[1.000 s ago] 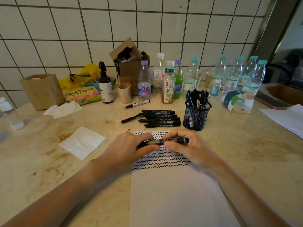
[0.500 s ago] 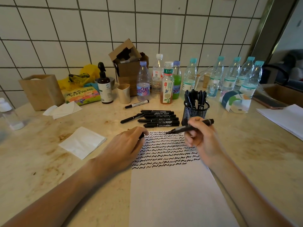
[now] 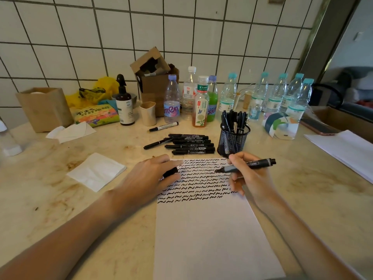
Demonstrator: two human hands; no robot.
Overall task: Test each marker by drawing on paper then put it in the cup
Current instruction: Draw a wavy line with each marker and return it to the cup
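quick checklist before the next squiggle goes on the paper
1. Cap off the marker in the right hand: ok, tip bare.
2. Cap kept: ok, left hand holds it.
3. Paper held down: ok, left hand rests on its edge.
4. Blank space to draw: ok, below the squiggles.
5. Tip touching paper: cannot tell.
6. Mesh cup close by: ok, just beyond the paper.

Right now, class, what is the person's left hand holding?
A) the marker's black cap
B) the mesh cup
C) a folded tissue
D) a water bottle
A: the left hand rests at the edge of the paper with the black cap held in its fingers, while the right hand grips the uncapped marker.
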